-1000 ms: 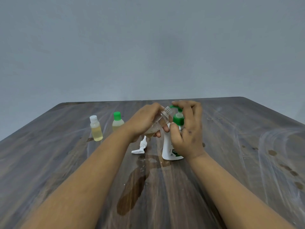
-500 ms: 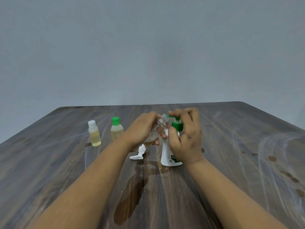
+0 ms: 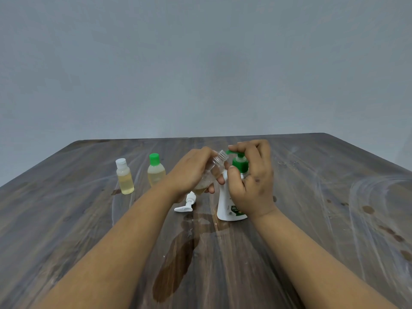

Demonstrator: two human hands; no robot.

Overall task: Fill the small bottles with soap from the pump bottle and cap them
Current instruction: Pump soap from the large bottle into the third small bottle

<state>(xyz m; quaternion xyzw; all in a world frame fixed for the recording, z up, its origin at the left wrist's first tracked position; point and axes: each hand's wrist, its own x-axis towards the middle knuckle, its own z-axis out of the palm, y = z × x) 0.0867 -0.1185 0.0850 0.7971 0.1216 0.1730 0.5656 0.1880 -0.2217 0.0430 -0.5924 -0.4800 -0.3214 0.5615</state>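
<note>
Two hands meet mid-table: my left hand grips a tilted, uncapped small bottle, mouth at the green nozzle; my right hand curls over the white pump bottle, fingers on its pump head.

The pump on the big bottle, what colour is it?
Green, on a white bottle; the pump shows clearly in the head view.

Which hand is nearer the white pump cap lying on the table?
Left. The left hand, holding the open small bottle, hangs just above the white pump cap. The right hand is off to the cap's right, on the pump bottle.
</note>
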